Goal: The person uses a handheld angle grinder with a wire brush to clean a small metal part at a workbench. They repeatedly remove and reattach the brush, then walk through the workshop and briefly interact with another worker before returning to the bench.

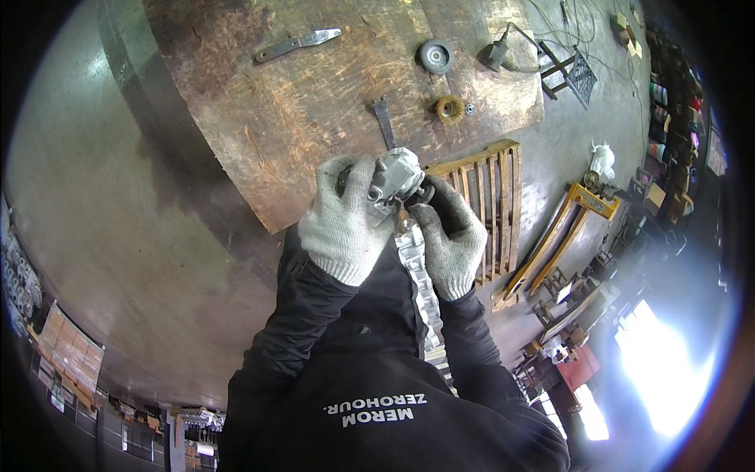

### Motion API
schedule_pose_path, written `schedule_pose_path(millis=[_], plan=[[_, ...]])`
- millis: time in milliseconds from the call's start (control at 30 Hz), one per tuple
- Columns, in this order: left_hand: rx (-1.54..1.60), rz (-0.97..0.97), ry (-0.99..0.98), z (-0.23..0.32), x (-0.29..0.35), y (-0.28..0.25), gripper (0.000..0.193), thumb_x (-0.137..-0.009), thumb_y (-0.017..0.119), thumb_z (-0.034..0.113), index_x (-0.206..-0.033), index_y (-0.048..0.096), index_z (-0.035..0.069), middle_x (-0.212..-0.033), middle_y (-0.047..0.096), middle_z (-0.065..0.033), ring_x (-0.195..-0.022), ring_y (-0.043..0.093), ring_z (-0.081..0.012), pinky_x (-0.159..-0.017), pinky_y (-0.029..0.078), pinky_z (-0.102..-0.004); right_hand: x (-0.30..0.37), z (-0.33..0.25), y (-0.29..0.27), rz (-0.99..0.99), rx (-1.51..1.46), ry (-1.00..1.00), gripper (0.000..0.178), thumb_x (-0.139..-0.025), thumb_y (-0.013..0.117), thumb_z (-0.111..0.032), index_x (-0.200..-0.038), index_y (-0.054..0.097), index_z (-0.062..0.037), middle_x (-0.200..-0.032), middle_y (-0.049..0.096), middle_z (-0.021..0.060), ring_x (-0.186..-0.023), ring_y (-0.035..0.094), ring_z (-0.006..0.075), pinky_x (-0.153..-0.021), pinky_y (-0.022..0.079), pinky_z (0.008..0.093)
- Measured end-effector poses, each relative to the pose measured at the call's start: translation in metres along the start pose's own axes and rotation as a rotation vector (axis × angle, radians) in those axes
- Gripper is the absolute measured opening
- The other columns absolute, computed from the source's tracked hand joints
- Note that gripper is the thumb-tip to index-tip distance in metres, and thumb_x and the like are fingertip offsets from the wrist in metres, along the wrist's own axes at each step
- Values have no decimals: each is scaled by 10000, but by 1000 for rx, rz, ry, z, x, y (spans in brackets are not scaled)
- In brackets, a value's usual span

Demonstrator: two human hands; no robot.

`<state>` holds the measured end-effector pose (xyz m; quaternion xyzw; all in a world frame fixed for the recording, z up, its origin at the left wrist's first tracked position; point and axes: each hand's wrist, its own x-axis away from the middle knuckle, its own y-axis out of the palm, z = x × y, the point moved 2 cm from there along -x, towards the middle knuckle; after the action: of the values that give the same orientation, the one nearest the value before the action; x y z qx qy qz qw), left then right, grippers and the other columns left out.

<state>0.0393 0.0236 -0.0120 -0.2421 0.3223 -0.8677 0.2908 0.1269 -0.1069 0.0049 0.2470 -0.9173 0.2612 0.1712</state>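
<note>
My left hand (343,220), in a whitish knit glove, is closed round the body of an angle grinder (397,175) with a silvery gear head. The grinder is close in front of my chest, above the near edge of the wooden board. My right hand (454,244), gloved the same way, has its thumb and fingers closed on a dark round part (425,191) at the grinder's right side. How that part joins the grinder is hidden by my fingers. Just beyond the gear head lies a flat dark metal tool (383,119) with a widened, notched-looking end.
On the wooden board (259,118) lie a knife-like tool (297,46), a black wheel (436,57), a brassy wire brush (450,110), a small nut (469,109) and a corded plug (495,55). Rightward are a folding stool (580,79), a wooden pallet (511,189) and a yellow pallet jack (591,201).
</note>
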Motion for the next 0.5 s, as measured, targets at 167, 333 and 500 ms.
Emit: schedule_pose_path(millis=[167,333,500], plan=[[22,-19,14,0,5,2,766,-572,871,153,-1255,525,168,-1199,526,-90,-926,680,-321,-682,602,-421,3,-7,9,63,-66,-24,383,-843,699,68,-1220,633,66,-1087,702,124,-969,674,173,-863,542,296],[43,-14,37,-2,6,3,766,-576,869,152,-1258,522,169,-1197,525,-88,-908,684,-319,-665,602,-422,6,-3,10,116,-278,186,359,-839,707,72,-1192,642,83,-1059,703,115,-943,668,161,-848,544,284],[38,-15,51,-1,6,4,768,-579,876,174,-1260,522,172,-1199,520,-91,-896,685,-314,-661,599,-422,4,2,6,105,-246,174,320,-832,711,75,-1149,670,80,-1028,705,98,-918,658,144,-833,538,272]])
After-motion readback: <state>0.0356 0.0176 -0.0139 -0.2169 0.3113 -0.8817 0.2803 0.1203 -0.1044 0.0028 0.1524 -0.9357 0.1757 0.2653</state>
